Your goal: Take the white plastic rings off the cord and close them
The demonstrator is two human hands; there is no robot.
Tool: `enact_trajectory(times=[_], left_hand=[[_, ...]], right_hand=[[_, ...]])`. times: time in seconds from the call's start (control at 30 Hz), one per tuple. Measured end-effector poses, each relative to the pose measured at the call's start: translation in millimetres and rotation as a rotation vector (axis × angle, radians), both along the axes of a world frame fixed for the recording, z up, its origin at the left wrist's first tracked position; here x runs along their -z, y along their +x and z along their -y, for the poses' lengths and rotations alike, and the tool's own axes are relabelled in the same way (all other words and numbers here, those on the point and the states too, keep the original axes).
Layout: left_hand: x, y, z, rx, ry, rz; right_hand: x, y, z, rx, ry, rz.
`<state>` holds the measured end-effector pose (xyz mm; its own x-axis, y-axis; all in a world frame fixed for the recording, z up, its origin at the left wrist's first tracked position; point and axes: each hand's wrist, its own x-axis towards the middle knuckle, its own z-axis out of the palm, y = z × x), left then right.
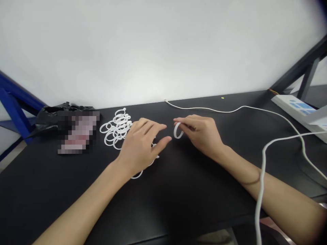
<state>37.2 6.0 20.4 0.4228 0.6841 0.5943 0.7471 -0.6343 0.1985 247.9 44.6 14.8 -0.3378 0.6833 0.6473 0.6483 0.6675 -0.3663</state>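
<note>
A white plastic ring (175, 131) stands tilted in the pinch of my right hand (205, 133), between thumb and fingers. My left hand (140, 144) is open, its thumb and fingers apart, with the fingertips a little to the left of that ring and not touching it. Under and behind my left hand lies a pile of white plastic rings (119, 119), several with a small eyelet on the rim. Part of the pile is hidden by the hand; a few ring edges show below it.
A black plastic bag (48, 117) and a blurred-out flat item (80, 132) lie at the left of the black table (166, 204). A white cable (227, 111) runs across the back and right, another hangs over my right forearm. A white box-like item (293, 105) stands far right.
</note>
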Motion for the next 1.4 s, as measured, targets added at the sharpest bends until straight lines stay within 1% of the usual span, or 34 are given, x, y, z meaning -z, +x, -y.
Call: enact_trajectory(times=[0.07, 0.13, 0.23, 0.3, 0.4, 0.5, 0.57, 0.63, 0.73, 0.77, 0.83, 0.93, 1.17, 1.3, 1.37, 1.4], left_hand=[[-1.2, 11.0, 6.3, -0.013, -0.052, 0.094], [-4.2, 16.7, 9.4, -0.065, -0.168, 0.197], [-9.6, 15.2, 8.1, -0.181, -0.395, 0.365], [-11.9, 10.7, 5.0, -0.244, -0.499, 0.452], [-12.8, 5.6, 1.7, -0.287, -0.597, 0.549], [-11.5, 5.5, 2.1, -0.293, -0.648, 0.586], [-9.8, 6.4, 3.3, -0.301, -0.612, 0.542], [-7.3, 6.3, 4.2, -0.297, -0.466, 0.445], [-2.6, 3.9, 4.2, -0.196, -0.151, 0.212], [-1.0, 2.9, 3.9, -0.152, -0.075, 0.134], [1.5, 1.2, 3.0, -0.085, 0.011, 0.022], [3.2, -0.1, 1.9, -0.045, 0.042, -0.029], [1.8, 0.2, 3.6, 0.000, 0.026, -0.007], [-1.4, 0.1, 4.0, -0.012, 0.044, -0.001], [-3.4, -3.6, 1.4, -0.053, 0.068, -0.007], [-4.3, -7.3, -0.9, -0.093, 0.080, -0.010]], right_hand=[[1.1, -6.1, 7.6, -0.059, 0.057, 0.032], [0.7, -9.9, 13.1, -0.091, 0.071, 0.024], [-2.7, -10.7, 17.5, -0.135, 0.014, -0.034], [-5.6, -9.7, 18.7, -0.191, -0.033, -0.053], [-7.0, -8.9, 18.9, -0.268, -0.063, -0.031], [-4.5, -10.0, 18.0, -0.297, -0.024, -0.043], [-2.3, -10.7, 17.3, -0.293, -0.002, -0.063], [-0.8, -11.0, 16.9, -0.279, 0.001, -0.068], [-0.1, -10.2, 16.7, -0.281, -0.009, -0.072], [-0.2, -9.8, 16.5, -0.292, -0.018, -0.072], [-0.5, -9.0, 16.1, -0.319, -0.037, -0.067], [-1.2, -8.1, 15.1, -0.336, -0.069, -0.063], [-2.8, -8.2, 17.3, -0.324, -0.131, -0.071], [-4.2, -9.0, 17.8, -0.293, -0.088, -0.059], [-6.4, -6.4, 14.2, -0.233, -0.048, -0.040], [-7.9, -3.9, 11.2, -0.179, -0.015, -0.032]])
